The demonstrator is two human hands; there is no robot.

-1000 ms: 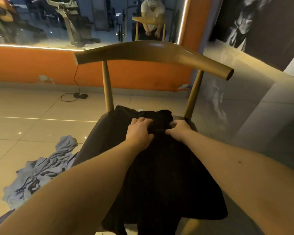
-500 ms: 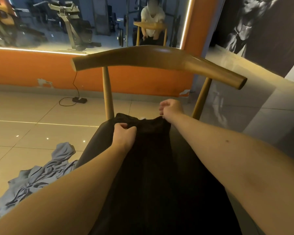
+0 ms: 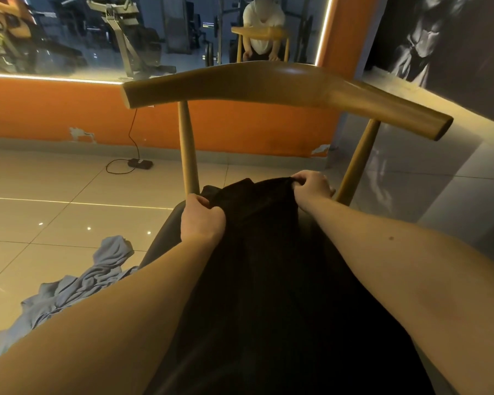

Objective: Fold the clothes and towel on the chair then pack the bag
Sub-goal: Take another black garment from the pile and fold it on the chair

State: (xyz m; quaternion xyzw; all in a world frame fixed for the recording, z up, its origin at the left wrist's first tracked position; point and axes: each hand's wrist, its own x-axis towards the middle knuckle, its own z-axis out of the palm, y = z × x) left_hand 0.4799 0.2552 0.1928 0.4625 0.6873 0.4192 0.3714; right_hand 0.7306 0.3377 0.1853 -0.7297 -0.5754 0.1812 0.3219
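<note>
A black garment (image 3: 268, 266) lies spread lengthwise over the seat of a wooden chair (image 3: 268, 84). My left hand (image 3: 201, 220) grips the garment's far left corner with curled fingers. My right hand (image 3: 311, 186) pinches the far right corner, close to the chair's right back post. The far edge of the cloth is stretched between both hands. A crumpled blue-grey garment (image 3: 77, 286) lies on the tiled floor left of the chair, partly hidden by my left forearm. No bag shows in the head view.
An orange wall with a large mirror (image 3: 154, 35) stands behind the chair. A black cable and adapter (image 3: 139, 163) lie on the floor by the wall. A grey ledge (image 3: 411, 172) rises to the right of the chair.
My hands were bunched together at the garment's middle; they have moved apart and away from me, each holding a corner, pulling the far edge wide across the seat.
</note>
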